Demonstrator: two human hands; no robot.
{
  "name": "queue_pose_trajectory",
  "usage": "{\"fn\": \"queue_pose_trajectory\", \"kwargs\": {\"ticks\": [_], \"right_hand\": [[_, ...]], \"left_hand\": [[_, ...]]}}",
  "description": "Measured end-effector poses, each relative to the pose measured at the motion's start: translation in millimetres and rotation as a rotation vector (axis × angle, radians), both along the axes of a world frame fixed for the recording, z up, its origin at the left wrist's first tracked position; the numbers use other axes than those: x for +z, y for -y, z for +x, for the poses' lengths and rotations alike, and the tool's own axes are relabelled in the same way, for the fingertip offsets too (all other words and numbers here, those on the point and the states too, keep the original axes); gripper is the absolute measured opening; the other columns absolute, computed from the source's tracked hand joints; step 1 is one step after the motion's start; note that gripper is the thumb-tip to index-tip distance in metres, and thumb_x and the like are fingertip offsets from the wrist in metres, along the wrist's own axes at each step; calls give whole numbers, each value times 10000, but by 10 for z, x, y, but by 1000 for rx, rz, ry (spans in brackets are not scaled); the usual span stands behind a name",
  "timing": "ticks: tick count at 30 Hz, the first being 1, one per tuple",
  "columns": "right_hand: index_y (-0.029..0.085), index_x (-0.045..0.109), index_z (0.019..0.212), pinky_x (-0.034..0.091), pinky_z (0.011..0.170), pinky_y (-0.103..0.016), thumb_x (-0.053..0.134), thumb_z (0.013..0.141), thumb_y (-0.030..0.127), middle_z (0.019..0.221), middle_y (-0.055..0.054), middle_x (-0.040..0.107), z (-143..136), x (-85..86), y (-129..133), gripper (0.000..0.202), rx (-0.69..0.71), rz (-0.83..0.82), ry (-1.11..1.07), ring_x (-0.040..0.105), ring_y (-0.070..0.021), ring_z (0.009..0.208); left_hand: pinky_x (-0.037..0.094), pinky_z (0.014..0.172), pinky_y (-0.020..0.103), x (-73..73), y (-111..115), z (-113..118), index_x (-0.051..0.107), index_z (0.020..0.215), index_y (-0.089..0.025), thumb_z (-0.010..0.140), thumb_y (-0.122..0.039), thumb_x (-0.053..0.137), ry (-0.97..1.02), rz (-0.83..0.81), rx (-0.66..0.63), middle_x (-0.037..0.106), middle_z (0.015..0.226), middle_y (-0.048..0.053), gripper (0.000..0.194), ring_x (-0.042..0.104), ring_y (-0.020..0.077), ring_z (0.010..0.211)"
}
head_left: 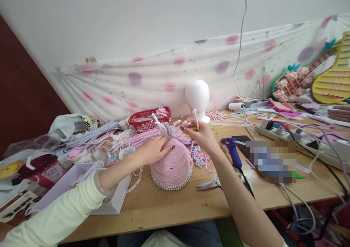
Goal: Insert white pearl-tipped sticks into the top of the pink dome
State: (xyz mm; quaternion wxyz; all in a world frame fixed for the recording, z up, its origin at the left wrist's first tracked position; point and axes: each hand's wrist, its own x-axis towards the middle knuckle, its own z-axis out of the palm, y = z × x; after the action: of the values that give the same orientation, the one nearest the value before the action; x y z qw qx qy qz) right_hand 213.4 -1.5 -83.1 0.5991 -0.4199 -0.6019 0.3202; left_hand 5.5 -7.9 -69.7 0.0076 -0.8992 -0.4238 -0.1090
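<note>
Holding trimmings [162, 112], the basket [144, 124] stands beyond left hand [160, 149], spread on dome [171, 168], right hand [201, 132] clamping stick [196, 118].

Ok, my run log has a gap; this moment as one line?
left hand: on pink pearl-trimmed dome | right hand: at beaded sprigs | foam head: behind dome

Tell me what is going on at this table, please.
A person is handling a pink dome-shaped piece edged with pearl-like beads. The left hand is on its top; the right hand is beside the beaded stems there, a pale stick-like piece at its fingers. Scissors and a blue glue gun lie to the right; a white head form stands behind.
</note>
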Motion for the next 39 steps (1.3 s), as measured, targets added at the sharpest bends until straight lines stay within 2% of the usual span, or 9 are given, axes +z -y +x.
{"fn": "queue_pose_trajectory", "kwargs": {"ticks": [7,12,17,21,26,29,33,36,39], "right_hand": [[170,610,821,359,522,-254,585,792,441,649,-9,579,-75,-36,-88,274,-125,104,118,488,-128,562],[182,588,863,378,565,-248,569,818,462,727,-11,591,-119,-25,-145,284,-67,164,157,515,-139,646],[198,536,834,346,549,-246,538,861,405,638,31,544,-155,-19,-57,209,-141,213,239,476,-124,567],[193,522,1026,407,639,-274,502,895,369,838,-38,637,-168,-92,67,220,-234,259,295,576,-166,708],[209,459,1180,454,697,-308,480,906,370,1044,-105,626,-116,-182,123,318,-231,278,264,617,-207,902],[205,459,1189,463,718,-319,470,912,388,1016,-96,621,-89,-160,104,333,-224,265,248,617,-197,862],[188,505,1135,442,739,-325,439,918,407,864,-47,609,-106,-111,72,315,-225,234,273,585,-182,787],[186,506,1146,413,673,-304,377,937,422,725,3,560,-117,-111,83,340,-270,206,181,543,-162,684],[193,505,1129,366,587,-281,374,932,446,682,29,519,-82,-135,109,347,-343,157,74,478,-142,588]], "left_hand": [[492,870,442,-69,5,23,574,1214,-157,956,-458,318,6,58,25,668,1119,152,471,638,301,1012],[498,840,426,-75,-9,38,559,1234,-142,961,-437,296,-45,73,19,672,1095,154,480,641,295,988],[493,825,440,-89,12,32,538,1269,-124,974,-437,222,-60,85,10,647,1087,169,534,634,311,978],[496,812,413,-118,31,24,516,1307,-139,978,-436,214,-60,108,25,644,1059,156,536,637,291,955],[500,761,398,-124,18,16,537,1293,-155,967,-434,254,-37,121,23,653,1033,152,514,650,293,907],[500,716,394,-105,17,17,580,1222,-146,962,-432,265,-22,116,7,664,971,147,499,655,292,849],[494,697,367,-89,17,17,595,1189,-141,959,-402,291,-21,120,7,666,967,144,462,653,279,850],[492,713,360,-101,21,-4,575,1231,-143,966,-399,291,3,107,-4,659,996,139,465,651,274,884],[490,720,354,-131,33,-40,550,1276,-161,971,-366,313,68,115,-9,649,1018,125,438,649,255,874]]}}
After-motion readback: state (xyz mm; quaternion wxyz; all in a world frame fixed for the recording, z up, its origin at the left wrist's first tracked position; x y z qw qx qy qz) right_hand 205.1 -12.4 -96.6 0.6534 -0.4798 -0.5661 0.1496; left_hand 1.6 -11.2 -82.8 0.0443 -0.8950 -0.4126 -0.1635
